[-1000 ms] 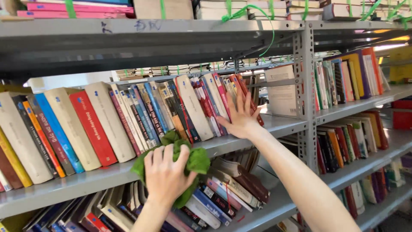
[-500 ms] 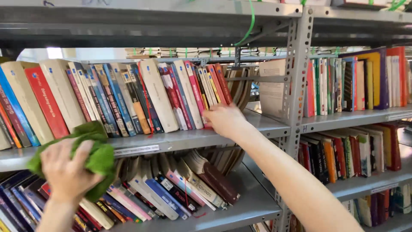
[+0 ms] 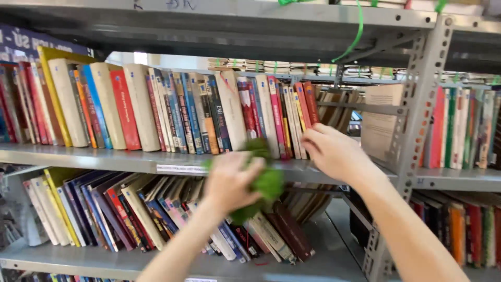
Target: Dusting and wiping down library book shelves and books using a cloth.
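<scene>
Against the front edge of the grey metal shelf [image 3: 130,162], a green cloth [image 3: 266,184] is bunched in the left hand [image 3: 229,183], fingers closed around it so that it can be pressed to the ledge. At the row's end, the right hand [image 3: 334,152] is laid against the red book [image 3: 309,104], apparently bracing the leaning upright books [image 3: 172,109]; whether its fingers are curled around anything cannot be told through the blur. On the lower shelf [image 3: 313,261], 1 row of slanted books [image 3: 130,209] is held, tilted rightward. Beyond the perforated upright post [image 3: 412,136], more books [image 3: 459,128] are stored.
</scene>
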